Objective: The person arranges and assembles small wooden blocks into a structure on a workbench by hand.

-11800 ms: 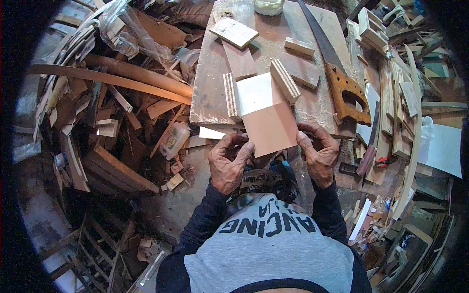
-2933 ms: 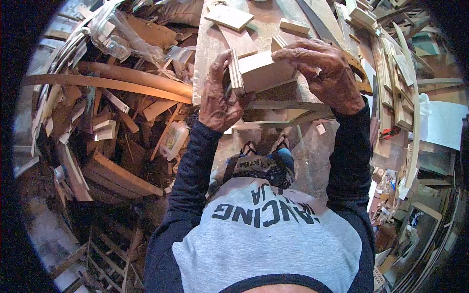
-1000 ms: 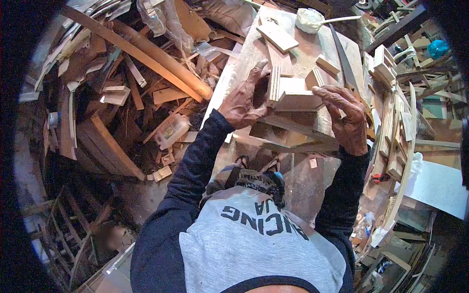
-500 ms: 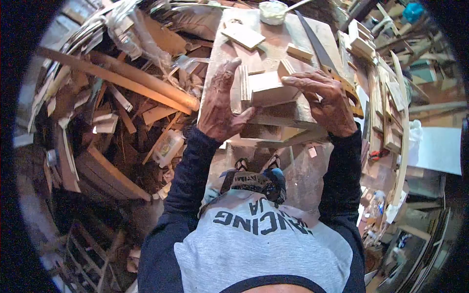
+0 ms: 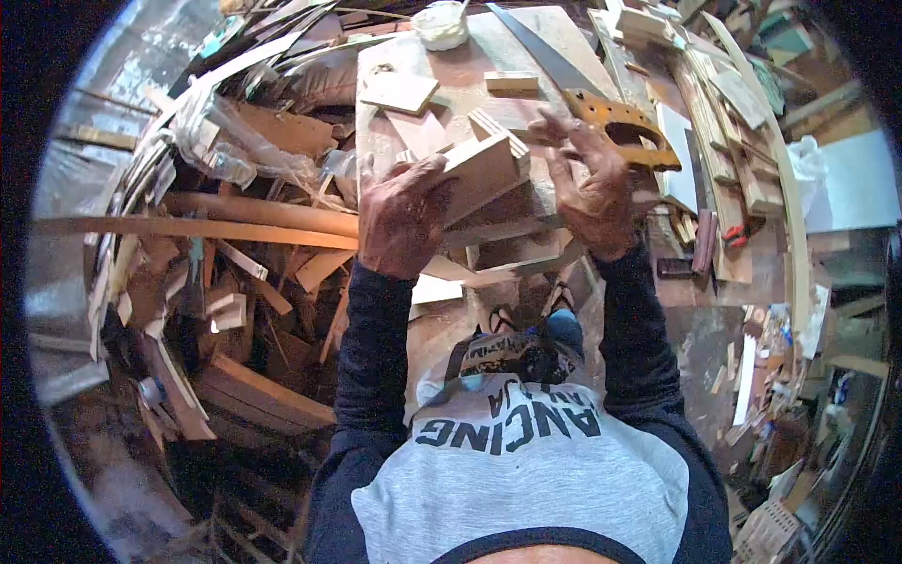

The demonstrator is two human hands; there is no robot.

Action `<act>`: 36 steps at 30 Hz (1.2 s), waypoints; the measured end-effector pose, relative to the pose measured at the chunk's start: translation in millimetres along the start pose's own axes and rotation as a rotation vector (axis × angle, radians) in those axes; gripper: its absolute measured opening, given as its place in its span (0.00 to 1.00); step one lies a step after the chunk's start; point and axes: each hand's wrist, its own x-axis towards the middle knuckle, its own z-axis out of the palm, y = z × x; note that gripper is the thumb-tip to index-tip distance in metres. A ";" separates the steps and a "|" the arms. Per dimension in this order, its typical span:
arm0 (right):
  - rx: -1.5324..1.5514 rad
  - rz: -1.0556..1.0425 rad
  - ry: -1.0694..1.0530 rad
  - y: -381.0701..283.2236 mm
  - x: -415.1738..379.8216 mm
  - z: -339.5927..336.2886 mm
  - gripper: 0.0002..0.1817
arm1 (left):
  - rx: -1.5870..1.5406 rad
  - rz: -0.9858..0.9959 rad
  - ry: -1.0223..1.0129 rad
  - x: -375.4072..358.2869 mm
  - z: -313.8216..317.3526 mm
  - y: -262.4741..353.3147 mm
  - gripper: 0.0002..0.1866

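A small U-shaped wooden assembly of pale boards (image 5: 484, 179) sits on the workbench, turned at an angle. My left hand (image 5: 404, 214) is closed around its left end, partly hiding that end board. To the right of the assembly is my right hand (image 5: 597, 193), held apart from it with fingers spread and nothing in them. Just beyond my right fingers lies a handsaw with a yellow-brown handle (image 5: 625, 136), its blade pointing to the far side. A flat light board (image 5: 399, 91) and a small wood block (image 5: 512, 82) rest farther back.
A tub of whitish paste (image 5: 440, 26) stands at the bench's far edge. Scrap wood and long boards (image 5: 282, 230) are heaped on the left. Stacked strips (image 5: 742, 155) and a red-handled tool (image 5: 736, 236) lie on the right. An open wooden frame (image 5: 517, 254) is at the near edge.
My left hand has closed on the assembly's left end, and the assembly has turned. My right hand has come off its right end, fingers spreading. The head view has shifted.
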 end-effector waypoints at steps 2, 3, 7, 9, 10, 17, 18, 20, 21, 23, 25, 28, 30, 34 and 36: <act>-0.096 0.041 0.035 8.4 -17.9 10.1 0.23 | -0.030 0.014 -0.020 1.2 -1.1 -0.8 0.14; -0.146 0.064 0.051 8.6 -25.2 13.9 0.23 | -0.047 0.020 -0.031 1.8 -2.0 -2.2 0.14; -0.147 0.116 0.116 5.9 -44.2 30.2 0.29 | -0.047 -0.002 -0.057 0.5 -2.2 -6.0 0.14; -0.178 0.115 0.118 3.6 -48.8 34.9 0.31 | -0.012 -0.035 -0.072 -2.3 -0.5 -9.4 0.13; -0.183 0.112 0.117 6.7 -52.4 39.4 0.31 | -0.023 -0.063 -0.080 -3.0 -0.6 -10.4 0.13; -0.232 0.072 0.106 17.5 -61.8 46.4 0.32 | -0.061 -0.135 -0.091 -0.1 -1.1 -5.6 0.13; -0.237 0.079 0.101 16.9 -61.4 45.7 0.32 | -0.069 -0.166 -0.106 1.3 -1.7 -4.1 0.13; -0.200 0.119 0.072 17.3 -61.9 45.2 0.33 | -0.047 -0.123 -0.074 -2.7 1.3 -9.7 0.12; -0.182 0.138 0.055 17.3 -62.2 45.0 0.33 | -0.037 -0.103 -0.057 -4.1 2.0 -12.1 0.11; -0.188 0.143 0.057 15.9 -62.0 44.7 0.34 | -0.016 -0.099 -0.105 -2.0 -0.6 -10.8 0.12; -0.199 0.148 0.051 14.3 -61.9 43.9 0.34 | 0.000 -0.094 -0.128 0.6 -2.4 -8.1 0.13; -0.215 0.138 0.042 14.2 -62.7 43.7 0.34 | 0.017 -0.088 -0.118 0.5 -1.4 -5.9 0.12; -0.214 0.106 0.059 16.9 -62.7 44.9 0.34 | 0.030 -0.088 -0.098 -1.1 -0.1 -8.8 0.12; -0.152 0.073 0.066 18.5 -59.7 43.4 0.32 | -0.041 -0.117 -0.096 1.4 -0.5 -7.2 0.11; -0.142 0.055 0.075 17.2 -58.8 42.3 0.32 | -0.040 -0.112 -0.101 1.1 -0.5 -7.9 0.11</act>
